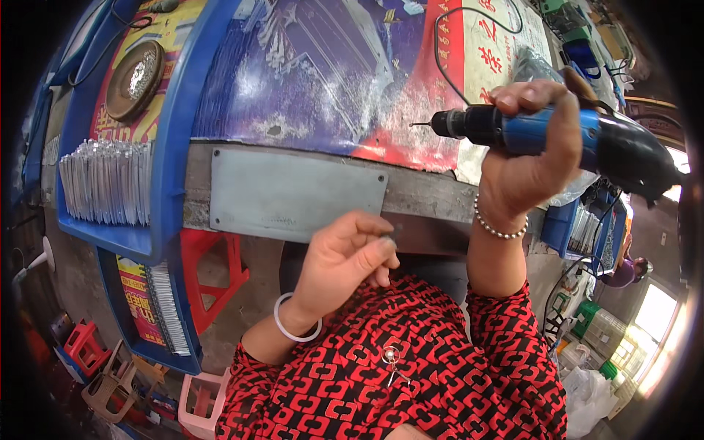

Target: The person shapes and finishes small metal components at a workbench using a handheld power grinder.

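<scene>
My right hand [539, 150] is wrapped round a blue and black electric screwdriver [546, 128], held level above the worktable with its thin bit pointing left. My left hand [350, 253] hovers just in front of the table's near edge, fingers curled and thumb pressed toward them. A small dark spot shows at its fingertips, but I cannot make out what it is. Close beyond that hand, a flat grey metal plate [293, 192] lies fixed along the table edge with screws at its corners.
At the left, a blue tray [172, 147] holds a round dish [116, 99] of small shiny pieces and a row of thin metal strips [106, 182]. Below it stand a second blue tray [192, 348] and a red stool [213, 275]. A black cable [438, 55] curves over the printed table covering.
</scene>
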The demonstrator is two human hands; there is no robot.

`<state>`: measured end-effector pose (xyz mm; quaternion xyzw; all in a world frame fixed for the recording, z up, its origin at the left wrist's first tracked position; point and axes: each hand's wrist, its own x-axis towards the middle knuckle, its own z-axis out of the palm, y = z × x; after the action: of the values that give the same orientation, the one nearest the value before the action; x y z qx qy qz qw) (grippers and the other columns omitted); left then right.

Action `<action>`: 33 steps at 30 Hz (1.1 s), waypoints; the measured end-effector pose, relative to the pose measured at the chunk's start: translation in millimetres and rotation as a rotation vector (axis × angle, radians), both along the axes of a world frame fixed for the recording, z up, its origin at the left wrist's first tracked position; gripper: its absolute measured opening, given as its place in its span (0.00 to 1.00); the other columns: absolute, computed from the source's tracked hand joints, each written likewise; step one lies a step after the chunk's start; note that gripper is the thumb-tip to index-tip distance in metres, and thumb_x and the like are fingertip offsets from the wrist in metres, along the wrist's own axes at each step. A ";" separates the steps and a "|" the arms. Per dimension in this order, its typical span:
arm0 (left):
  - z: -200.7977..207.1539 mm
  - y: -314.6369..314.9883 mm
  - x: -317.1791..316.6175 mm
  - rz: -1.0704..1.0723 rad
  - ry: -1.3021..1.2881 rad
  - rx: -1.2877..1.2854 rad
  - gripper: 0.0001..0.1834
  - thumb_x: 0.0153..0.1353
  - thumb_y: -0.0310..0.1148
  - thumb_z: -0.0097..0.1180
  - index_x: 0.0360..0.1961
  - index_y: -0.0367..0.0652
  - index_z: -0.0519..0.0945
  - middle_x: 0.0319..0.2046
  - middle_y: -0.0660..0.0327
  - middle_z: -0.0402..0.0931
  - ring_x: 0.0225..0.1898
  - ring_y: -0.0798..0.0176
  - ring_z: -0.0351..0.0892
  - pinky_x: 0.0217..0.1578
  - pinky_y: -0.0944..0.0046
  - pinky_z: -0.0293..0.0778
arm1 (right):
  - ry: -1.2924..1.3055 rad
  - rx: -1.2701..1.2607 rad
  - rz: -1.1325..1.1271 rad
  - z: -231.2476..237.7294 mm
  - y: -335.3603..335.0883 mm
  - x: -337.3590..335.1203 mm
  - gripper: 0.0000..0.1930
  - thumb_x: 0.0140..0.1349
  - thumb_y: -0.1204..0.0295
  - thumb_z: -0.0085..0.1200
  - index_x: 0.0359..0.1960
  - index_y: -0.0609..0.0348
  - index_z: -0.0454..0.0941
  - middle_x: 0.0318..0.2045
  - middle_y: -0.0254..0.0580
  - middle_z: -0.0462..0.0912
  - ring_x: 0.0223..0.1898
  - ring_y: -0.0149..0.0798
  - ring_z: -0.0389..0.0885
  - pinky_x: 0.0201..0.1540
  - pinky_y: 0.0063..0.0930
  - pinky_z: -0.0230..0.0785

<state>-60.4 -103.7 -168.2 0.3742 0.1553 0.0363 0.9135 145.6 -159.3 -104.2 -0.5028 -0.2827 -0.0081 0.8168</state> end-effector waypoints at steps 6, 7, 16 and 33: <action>11.4 -0.8 19.3 0.158 0.027 -0.182 0.11 0.65 0.29 0.48 0.45 0.35 0.70 0.25 0.60 0.75 0.19 0.73 0.72 0.18 0.77 0.68 | -0.011 -0.019 0.095 20.2 -34.8 -22.9 0.18 0.59 0.56 0.47 0.36 0.61 0.72 0.25 0.37 0.70 0.26 0.34 0.69 0.37 0.34 0.62; 12.8 -1.9 24.3 0.175 0.050 -0.211 0.13 0.65 0.32 0.47 0.47 0.36 0.69 0.24 0.60 0.75 0.17 0.73 0.71 0.17 0.77 0.67 | -0.039 0.018 0.104 25.0 -37.8 -28.4 0.19 0.59 0.56 0.47 0.39 0.61 0.73 0.26 0.37 0.70 0.26 0.33 0.69 0.37 0.34 0.61; 11.5 -13.7 50.0 0.025 -0.013 -0.532 0.18 0.66 0.41 0.44 0.47 0.37 0.73 0.23 0.62 0.75 0.17 0.75 0.69 0.16 0.77 0.62 | -0.145 0.118 0.177 39.5 -69.4 -45.8 0.25 0.58 0.53 0.46 0.47 0.62 0.72 0.27 0.32 0.67 0.25 0.30 0.66 0.34 0.31 0.58; 8.0 -33.8 50.9 0.003 0.063 -0.541 0.15 0.65 0.41 0.47 0.39 0.39 0.74 0.22 0.63 0.76 0.16 0.74 0.69 0.15 0.77 0.63 | -0.176 0.148 0.357 40.7 -106.1 -50.0 0.29 0.59 0.54 0.47 0.53 0.67 0.67 0.29 0.33 0.68 0.28 0.29 0.67 0.37 0.29 0.57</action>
<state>-9.4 -137.4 -160.2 0.1173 0.1882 -0.0170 0.9750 95.6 -265.4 -63.5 -0.3809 -0.4363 0.0719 0.8120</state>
